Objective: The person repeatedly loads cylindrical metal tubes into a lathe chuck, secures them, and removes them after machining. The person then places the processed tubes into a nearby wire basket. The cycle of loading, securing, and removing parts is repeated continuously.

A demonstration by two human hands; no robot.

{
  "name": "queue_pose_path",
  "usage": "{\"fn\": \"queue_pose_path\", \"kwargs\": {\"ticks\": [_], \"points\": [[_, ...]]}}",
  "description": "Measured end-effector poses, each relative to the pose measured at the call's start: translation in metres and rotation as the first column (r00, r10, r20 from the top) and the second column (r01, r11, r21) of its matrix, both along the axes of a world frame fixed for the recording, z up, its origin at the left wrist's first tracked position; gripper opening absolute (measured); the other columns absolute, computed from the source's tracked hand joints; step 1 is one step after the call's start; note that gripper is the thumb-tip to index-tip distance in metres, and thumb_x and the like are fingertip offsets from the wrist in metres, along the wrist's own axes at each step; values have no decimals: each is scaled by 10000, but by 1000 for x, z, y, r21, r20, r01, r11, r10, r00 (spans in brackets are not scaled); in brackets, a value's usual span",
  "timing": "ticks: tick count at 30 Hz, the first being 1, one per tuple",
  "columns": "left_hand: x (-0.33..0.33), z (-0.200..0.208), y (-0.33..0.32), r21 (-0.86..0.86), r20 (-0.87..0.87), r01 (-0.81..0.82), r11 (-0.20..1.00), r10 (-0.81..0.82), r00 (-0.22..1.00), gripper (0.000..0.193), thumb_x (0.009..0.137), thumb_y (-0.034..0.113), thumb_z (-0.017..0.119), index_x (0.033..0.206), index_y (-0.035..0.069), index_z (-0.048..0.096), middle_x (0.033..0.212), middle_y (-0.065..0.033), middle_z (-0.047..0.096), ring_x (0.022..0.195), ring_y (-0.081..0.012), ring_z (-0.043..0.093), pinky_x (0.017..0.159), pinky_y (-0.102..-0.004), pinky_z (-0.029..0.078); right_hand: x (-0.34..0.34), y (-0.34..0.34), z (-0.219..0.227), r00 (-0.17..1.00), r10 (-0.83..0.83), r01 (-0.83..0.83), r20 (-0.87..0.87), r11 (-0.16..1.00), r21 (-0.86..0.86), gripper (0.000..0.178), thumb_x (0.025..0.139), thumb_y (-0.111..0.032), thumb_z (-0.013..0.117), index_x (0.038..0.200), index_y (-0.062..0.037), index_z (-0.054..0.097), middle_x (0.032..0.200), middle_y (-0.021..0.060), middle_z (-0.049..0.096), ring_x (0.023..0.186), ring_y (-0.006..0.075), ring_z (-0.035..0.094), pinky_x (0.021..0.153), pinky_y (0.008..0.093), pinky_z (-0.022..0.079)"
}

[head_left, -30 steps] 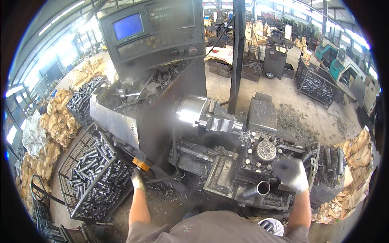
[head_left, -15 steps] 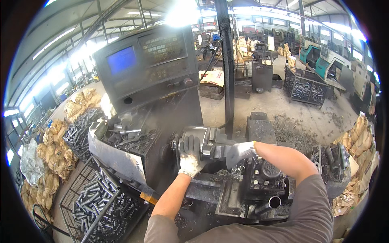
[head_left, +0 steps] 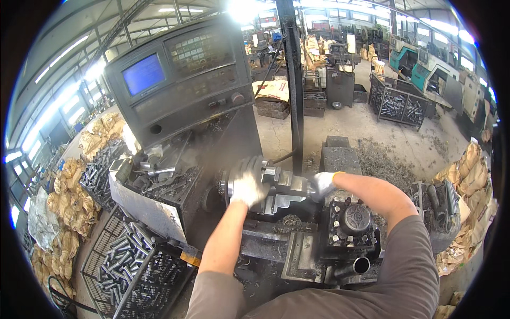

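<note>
The chuck [head_left: 287, 182] sits in the middle of the view, just right of the machine's dark housing, with its long axis running left to right and dipping slightly toward the right. The two hands are set along that axis, one toward each end. The left hand [head_left: 248, 185], in a pale glove with grey fingers, lies over the rounded left part from the near side, fingers pointing away from the person; it is blurred, so I cannot tell whether it grips or only rests there. The right hand [head_left: 324, 184], gloved too, is at the right end, its forearm coming in from the right beyond the tool post [head_left: 357, 220]; its fingertips are hard to make out, and whether they are closed around anything cannot be told. Neither hand is clearly nearer, since both are at the chuck, and its stepped middle part shows between them. The tool post stands below and to the right, nearer the person, with a pipe [head_left: 361, 265] pointing up from its near side. The control panel [head_left: 183, 87] rises beyond the left hand, and a wire basket [head_left: 154, 287] of rods [head_left: 119, 261] stands at lower left.
</note>
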State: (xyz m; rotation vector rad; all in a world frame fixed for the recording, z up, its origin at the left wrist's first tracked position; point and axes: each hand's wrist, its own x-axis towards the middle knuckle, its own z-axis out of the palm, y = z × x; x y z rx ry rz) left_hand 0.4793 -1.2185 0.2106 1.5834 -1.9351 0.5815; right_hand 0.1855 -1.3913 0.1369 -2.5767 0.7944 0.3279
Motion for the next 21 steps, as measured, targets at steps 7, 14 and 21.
{"fn": "queue_pose_path", "kwargs": {"ticks": [7,14,21], "points": [[-4,-2,11,52,-105,-101,993,106,989,710,748,250,740,1394,-13,609,1351,-245,676,1305,-421,609,1188,-518,422,24,18,32,989,-23,59,-146,966,250,533,689,-454,935,1030,-64,811,953,110,805,889,246,749,801,426,582],[2,-12,21,-23,49,-79,997,80,996,696,753,232,729,1393,-8,602,1360,-234,670,1314,-439,600,1178,-570,410,-96,50,85,927,-320,255,-196,921,-295,534,710,-392,864,1073,-7,793,968,201,800,865,343,789,796,428,641],[-3,-5,19,18,64,-66,998,65,996,718,800,251,736,1455,5,578,1414,-244,645,1361,-424,570,1185,-568,392,-162,105,121,366,-433,855,824,505,-115,857,733,-399,913,1392,24,564,1093,287,756,1019,397,779,902,455,623]]}}
